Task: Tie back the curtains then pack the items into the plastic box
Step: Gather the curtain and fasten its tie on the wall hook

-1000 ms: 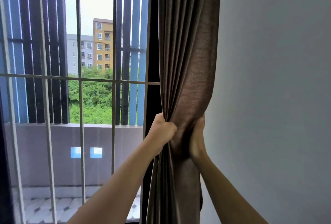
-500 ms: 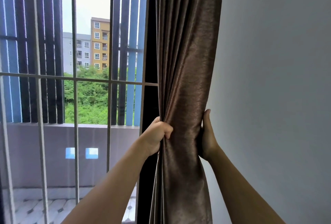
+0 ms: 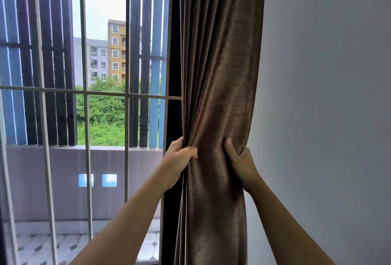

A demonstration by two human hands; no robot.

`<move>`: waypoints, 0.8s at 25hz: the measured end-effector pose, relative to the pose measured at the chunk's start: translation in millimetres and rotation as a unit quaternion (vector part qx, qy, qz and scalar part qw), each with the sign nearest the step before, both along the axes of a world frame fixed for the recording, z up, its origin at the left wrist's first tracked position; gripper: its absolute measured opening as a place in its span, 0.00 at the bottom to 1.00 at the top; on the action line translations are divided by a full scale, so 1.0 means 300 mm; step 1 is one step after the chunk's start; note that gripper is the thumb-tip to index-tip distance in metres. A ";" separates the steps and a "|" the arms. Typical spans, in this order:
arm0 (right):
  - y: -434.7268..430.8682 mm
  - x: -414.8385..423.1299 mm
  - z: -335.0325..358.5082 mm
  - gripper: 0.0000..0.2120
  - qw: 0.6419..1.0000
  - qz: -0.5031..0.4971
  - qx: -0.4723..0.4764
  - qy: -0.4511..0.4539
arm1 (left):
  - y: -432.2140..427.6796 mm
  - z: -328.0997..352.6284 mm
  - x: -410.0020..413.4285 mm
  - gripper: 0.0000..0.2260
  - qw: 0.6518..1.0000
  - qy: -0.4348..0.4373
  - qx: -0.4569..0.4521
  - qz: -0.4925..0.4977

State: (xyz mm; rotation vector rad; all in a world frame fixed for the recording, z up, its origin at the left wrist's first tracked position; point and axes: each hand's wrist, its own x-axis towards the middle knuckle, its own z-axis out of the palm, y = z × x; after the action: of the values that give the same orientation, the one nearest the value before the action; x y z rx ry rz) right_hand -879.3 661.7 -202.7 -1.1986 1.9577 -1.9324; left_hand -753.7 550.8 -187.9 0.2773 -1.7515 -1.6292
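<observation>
A brown curtain (image 3: 220, 74) hangs gathered in folds between the window and the wall. My left hand (image 3: 179, 156) grips its left edge at about waist height of the bunch, fingers curled into the folds. My right hand (image 3: 238, 159) holds the right side, thumb pressed on the front and fingers wrapped behind the fabric. Between the two hands the cloth is squeezed into a narrow bundle. No tie-back and no plastic box are in view.
A barred window (image 3: 84, 93) fills the left, with a balcony wall (image 3: 63, 180) and buildings beyond. A plain grey wall (image 3: 328, 95) stands right of the curtain. The dark window frame (image 3: 172, 201) runs just left of the fabric.
My right hand has shifted from behind the curtain's right edge round to its front, with the thumb now on the fabric. The bundle is gathered tighter; my left hand keeps its grip.
</observation>
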 end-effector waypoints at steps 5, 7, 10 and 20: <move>0.012 -0.001 -0.007 0.29 0.995 -0.043 0.050 0.074 | -0.008 -0.109 -0.039 0.04 0.958 -0.001 -0.150 0.246; -0.006 0.019 -0.020 0.29 0.987 -0.107 0.066 0.098 | 0.015 -0.153 -0.063 0.11 0.902 -0.011 -0.248 0.353; -0.036 0.065 -0.045 0.25 0.981 -0.167 0.038 0.086 | 0.032 -0.196 -0.069 0.20 0.868 0.025 -0.289 0.403; -0.059 0.074 -0.070 0.21 0.991 -0.124 0.039 0.029 | -0.047 -0.247 -0.058 0.15 0.875 0.099 -0.280 0.383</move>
State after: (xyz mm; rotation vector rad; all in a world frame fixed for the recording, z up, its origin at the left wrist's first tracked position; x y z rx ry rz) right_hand -857.0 643.9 -223.7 -1.0450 2.2861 -1.9268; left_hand -771.1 536.5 -262.0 0.4343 -1.5758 -0.5346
